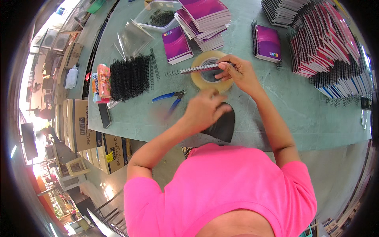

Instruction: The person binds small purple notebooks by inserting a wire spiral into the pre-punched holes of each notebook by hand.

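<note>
My right hand [241, 75] pinches one end of a small notebook [205, 68], held edge-on above a big roll of clear tape [199, 81]. A black spiral coil runs along the notebook's edge, and its free end [171, 73] sticks out to the left. Below the notebook, my left hand [205, 108] is somewhat blurred; its fingers look apart and I see nothing in them. Under that hand lies a dark flat pad [223, 126]. Blue-handled cutting pliers [171, 98] rest on the table to its left, beside a thick bundle of black spiral coils [132, 79].
Purple notebooks [205, 19] are stacked at the back, near a clear plastic bin [158, 17] of coils. One bound purple notebook [267, 43] lies right of centre. Tall piles of bound red notebooks [323, 39] fill the right. Cardboard boxes [85, 122] stand beyond the table's left edge.
</note>
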Tool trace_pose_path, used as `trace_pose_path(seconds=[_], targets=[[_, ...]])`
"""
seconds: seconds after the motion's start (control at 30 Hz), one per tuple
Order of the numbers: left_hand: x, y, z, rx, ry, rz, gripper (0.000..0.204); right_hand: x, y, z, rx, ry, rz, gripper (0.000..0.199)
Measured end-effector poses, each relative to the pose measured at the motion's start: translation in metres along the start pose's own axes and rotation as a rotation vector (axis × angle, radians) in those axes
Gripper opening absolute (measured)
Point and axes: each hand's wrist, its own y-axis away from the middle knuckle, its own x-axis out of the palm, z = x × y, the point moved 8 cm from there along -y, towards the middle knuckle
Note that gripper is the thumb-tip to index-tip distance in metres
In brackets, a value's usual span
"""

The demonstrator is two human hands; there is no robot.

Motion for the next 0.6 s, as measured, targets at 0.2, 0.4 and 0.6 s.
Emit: trace_pose_path(seconds=[0.2, 0.4, 0.6], targets=[[-0.062, -0.048, -0.008, 0.191, -0.372, -0.369, 0.025, -0.003, 0.006, 0.015, 0.038, -0.071, -0.041, 0.019], [-0.052, -0.063, 0.006, 0.095, -0.212, -0.248, 0.022, -0.020, 0.010, -0.013, 0.096, -0.067, -0.125, 0.019], [-0.047, -0.072, 0.010, 0.102, -0.045, -0.182, 0.025, -0.021, 0.015, -0.006, 0.020, -0.063, -0.117, 0.018]])
